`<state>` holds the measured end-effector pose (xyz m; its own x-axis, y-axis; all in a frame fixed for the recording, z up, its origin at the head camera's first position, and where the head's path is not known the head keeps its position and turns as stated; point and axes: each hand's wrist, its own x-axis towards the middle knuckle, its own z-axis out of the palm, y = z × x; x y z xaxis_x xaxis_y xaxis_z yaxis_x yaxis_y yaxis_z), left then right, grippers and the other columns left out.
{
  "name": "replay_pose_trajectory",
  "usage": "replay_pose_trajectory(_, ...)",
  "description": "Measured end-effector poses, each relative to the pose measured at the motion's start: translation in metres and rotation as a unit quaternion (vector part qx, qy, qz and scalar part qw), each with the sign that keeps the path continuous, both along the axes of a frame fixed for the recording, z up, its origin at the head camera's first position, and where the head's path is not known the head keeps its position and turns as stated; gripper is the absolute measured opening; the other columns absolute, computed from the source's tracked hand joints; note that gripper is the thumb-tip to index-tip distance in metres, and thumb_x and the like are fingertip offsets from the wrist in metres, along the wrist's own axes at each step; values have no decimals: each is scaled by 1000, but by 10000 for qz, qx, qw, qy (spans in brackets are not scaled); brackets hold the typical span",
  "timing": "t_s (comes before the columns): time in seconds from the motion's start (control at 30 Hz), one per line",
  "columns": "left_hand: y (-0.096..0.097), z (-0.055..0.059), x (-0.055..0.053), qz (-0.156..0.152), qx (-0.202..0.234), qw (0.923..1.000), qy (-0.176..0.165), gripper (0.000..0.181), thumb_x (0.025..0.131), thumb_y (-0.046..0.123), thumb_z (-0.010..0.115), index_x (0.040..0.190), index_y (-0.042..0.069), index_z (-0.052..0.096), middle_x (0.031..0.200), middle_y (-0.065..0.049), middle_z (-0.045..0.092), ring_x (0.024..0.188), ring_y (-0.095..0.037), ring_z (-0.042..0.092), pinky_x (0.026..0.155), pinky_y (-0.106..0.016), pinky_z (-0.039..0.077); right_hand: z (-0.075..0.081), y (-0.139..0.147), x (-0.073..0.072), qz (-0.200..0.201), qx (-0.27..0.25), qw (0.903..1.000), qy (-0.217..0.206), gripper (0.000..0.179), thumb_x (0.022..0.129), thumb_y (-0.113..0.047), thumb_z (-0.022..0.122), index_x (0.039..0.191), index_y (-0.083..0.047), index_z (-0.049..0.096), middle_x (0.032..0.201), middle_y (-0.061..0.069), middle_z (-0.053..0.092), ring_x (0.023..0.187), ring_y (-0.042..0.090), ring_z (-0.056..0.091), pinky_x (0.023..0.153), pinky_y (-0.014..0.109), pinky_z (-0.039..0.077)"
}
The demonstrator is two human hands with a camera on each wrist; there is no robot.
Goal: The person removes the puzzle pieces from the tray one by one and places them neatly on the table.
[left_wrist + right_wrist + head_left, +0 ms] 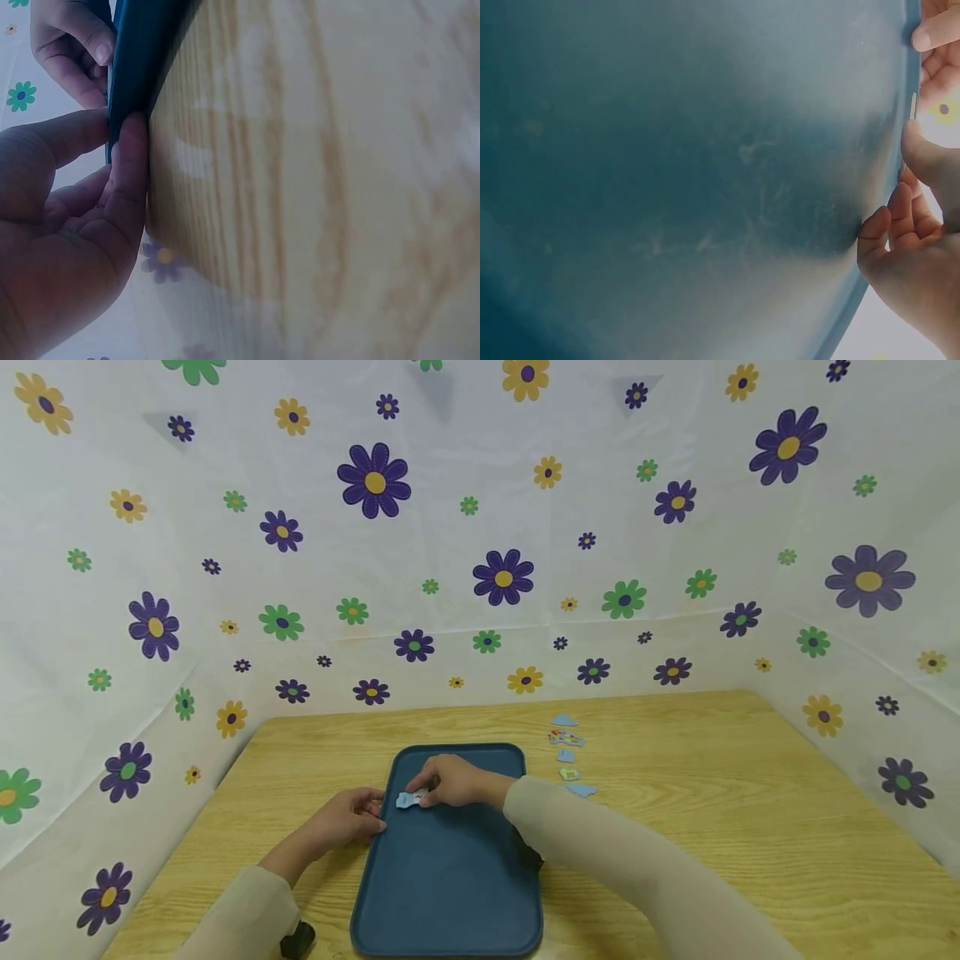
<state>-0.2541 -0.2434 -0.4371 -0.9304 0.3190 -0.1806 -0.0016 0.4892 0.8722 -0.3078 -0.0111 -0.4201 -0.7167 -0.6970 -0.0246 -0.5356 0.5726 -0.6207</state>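
Note:
A dark blue tray (450, 893) lies lengthwise on the wooden table. At its left side, my left hand (348, 817) grips the rim; in the left wrist view, the thumb and a finger (133, 154) pinch the tray's edge. My right hand (453, 781) reaches over the upper part of the tray and holds a flat, light blue puzzle piece (406, 799) with a whitish printed part. Fingers partly cover that piece, so I cannot tell whether it is one piece or two joined. From the right wrist, the piece (913, 106) appears edge-on, close to the tray surface.
Right of the tray, several flat pieces lie in a column on the table (712, 793): a light blue one (564, 721) at the top, a multicoloured one (567, 738) below it, and a blue one (581, 790) nearest the right sleeve. A flower-patterned white sheet (442, 543) encloses the table's back and sides.

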Motion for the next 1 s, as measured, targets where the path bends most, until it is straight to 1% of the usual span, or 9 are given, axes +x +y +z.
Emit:
replay_pose_trajectory(0.1, 0, 0, 0, 40, -23, 10000, 4, 54, 87, 2, 67, 135, -10, 46, 95, -11, 54, 80, -22, 55, 69, -35, 53, 2, 2, 1, -3, -48, 10000, -19, 29, 90, -11, 69, 119, -13, 71, 97, -4, 59, 77, 8, 50, 68, 23, 42)
replay_pose_trajectory(0.3, 1, 1, 0, 109, -50, 9999, -25, 53, 87, 2, 67, 135, -9, 46, 95, -11, 53, 80, -22, 54, 69, -35, 52, 6, 10, 1, -119, -321, 9993, -152, 28, 91, -11, 68, 119, -14, 71, 97, -5, 58, 80, 9, 52, 69, 24, 45)
replay_pose_trajectory(0.5, 0, 0, 0, 88, -44, 9999, -25, 53, 88, 1, 67, 135, -9, 46, 95, -11, 53, 81, -22, 54, 69, -36, 52, 7, 25, 3, -231, -615, 9976, -230, 29, 92, -13, 67, 120, -17, 70, 99, -7, 57, 84, 11, 54, 70, 27, 47)
replay_pose_trajectory(0.6, 0, 0, 1, 87, -43, 10000, -22, 53, 88, 1, 66, 135, -9, 45, 94, -12, 53, 81, -22, 54, 69, -36, 52, 8, 32, 6, -264, -742, 9966, -245, 29, 92, -14, 67, 120, -17, 70, 100, -6, 58, 86, 11, 55, 71, 28, 47)
replay_pose_trajectory(0.73, 1, 1, 1, 79, -17, 10000, -20, 53, 87, 0, 66, 135, -10, 46, 95, -11, 53, 81, -22, 54, 69, -35, 52, 10, 41, 12, -258, -817, 9962, -155, 30, 92, -14, 67, 121, -16, 69, 100, -6, 58, 85, 12, 55, 70, 29, 47)
replay_pose_trajectory(1.0, 0, 2, 0, -75, 79, 9999, -26, 54, 88, -1, 66, 136, -11, 43, 95, -12, 53, 83, -22, 53, 69, -35, 51, 15, 63, 25, -184, -885, 9959, 50, 31, 92, -15, 67, 123, -16, 69, 102, -6, 59, 83, 10, 54, 70, 29, 46)
